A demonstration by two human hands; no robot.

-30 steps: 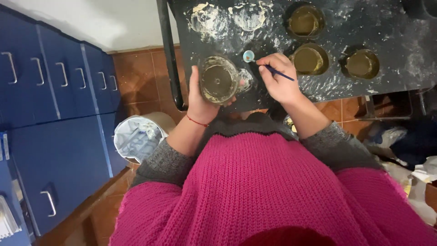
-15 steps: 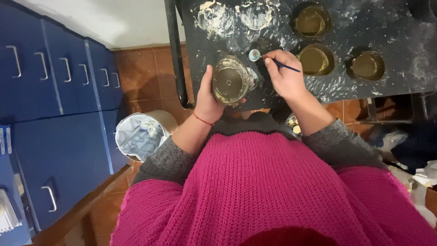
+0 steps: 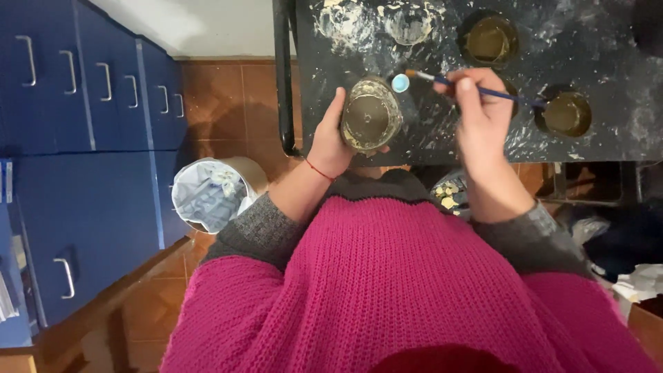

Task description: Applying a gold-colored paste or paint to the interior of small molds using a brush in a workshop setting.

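Observation:
My left hand [image 3: 333, 139] grips a round brass-coloured jar [image 3: 371, 115] from its left side, at the near edge of a black, paint-smeared table [image 3: 608, 131]. My right hand [image 3: 483, 121] holds a thin blue-handled paintbrush [image 3: 476, 88], whose tip points left towards a small pale blue cap [image 3: 400, 83] just right of the jar's top. Three more brass-coloured jars sit on the table: one at the back [image 3: 490, 40], one at the right [image 3: 566, 114], and one partly hidden behind my right hand.
Two whitish paint blotches [image 3: 376, 21] mark the table's far left. A lined waste bin [image 3: 210, 193] stands on the tiled floor below left. Blue cabinets with metal handles [image 3: 83, 131] fill the left side. Clutter lies on the floor at the right [image 3: 642, 276].
My right hand lifted off the jar and moved right, so the brush tip points at the blue cap. The view shifted slightly; my left hand keeps hold of the jar.

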